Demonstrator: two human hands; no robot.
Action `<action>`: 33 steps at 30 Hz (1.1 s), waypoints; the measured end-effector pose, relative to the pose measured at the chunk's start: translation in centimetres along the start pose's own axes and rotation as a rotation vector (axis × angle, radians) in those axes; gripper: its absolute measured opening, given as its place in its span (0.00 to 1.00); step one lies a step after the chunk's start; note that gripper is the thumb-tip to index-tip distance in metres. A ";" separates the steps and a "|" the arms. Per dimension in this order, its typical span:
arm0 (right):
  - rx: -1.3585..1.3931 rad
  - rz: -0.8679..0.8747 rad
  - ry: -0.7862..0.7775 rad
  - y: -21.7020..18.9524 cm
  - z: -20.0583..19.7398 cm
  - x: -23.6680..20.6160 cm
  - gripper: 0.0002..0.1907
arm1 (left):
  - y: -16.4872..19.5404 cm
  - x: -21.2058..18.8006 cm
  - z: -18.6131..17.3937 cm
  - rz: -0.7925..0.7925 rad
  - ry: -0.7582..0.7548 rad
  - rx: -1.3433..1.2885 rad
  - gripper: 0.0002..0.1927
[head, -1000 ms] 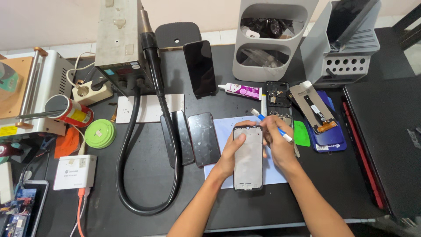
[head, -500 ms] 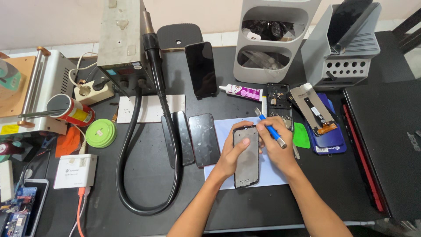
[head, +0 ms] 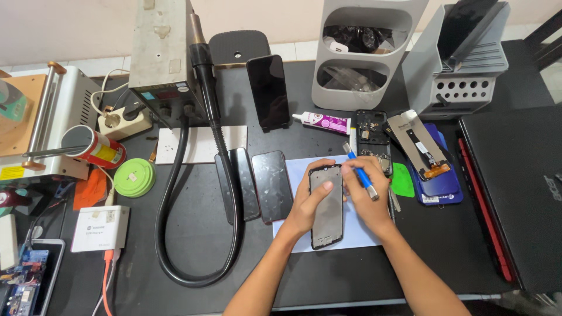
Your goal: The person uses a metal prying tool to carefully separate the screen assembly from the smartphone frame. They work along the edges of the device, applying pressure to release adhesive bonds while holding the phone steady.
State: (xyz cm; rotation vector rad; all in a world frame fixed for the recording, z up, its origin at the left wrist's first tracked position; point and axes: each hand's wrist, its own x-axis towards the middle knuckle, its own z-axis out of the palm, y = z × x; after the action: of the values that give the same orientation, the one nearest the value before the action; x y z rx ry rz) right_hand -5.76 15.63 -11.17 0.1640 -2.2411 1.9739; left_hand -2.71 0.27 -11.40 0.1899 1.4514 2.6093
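While the left hand (head: pixel 309 202) covers the phone frame (head: pixel 326 206), its left edge is hidden.

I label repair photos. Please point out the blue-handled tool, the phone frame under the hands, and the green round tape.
blue-handled tool (head: pixel 364 178), head view, handle middle.
phone frame (head: pixel 328 217), head view, inner plate.
green round tape (head: pixel 134 177), head view, top face.

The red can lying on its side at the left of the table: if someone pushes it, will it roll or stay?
The red can would probably roll, since it lies on its round side. It may not go far: the white machine stands close on its left and the power strip close behind. It looks like stiff metal, so likely not fragile.
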 end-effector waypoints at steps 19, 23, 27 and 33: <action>-0.510 -0.488 0.222 0.4 -0.7 -0.5 0.05 | 0.5 0.2 0.4 -0.052 -0.012 0.010 0.27; -0.415 -0.385 0.168 0.5 -0.9 -0.4 0.07 | 0.5 0.3 0.1 -0.051 -0.015 -0.069 0.27; -0.254 -0.230 0.087 0.2 -0.4 -0.3 0.07 | 0.1 0.5 -0.3 -0.044 0.007 -0.064 0.28; -0.311 -0.341 0.062 -0.4 -0.2 -0.4 0.09 | 0.1 0.4 -0.4 -0.045 0.005 0.006 0.28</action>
State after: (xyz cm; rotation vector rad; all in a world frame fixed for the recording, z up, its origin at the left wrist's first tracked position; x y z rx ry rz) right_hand -5.32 15.79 -10.79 0.4089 -2.2642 1.4253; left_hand -3.14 -0.10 -11.52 0.1496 1.4484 2.5718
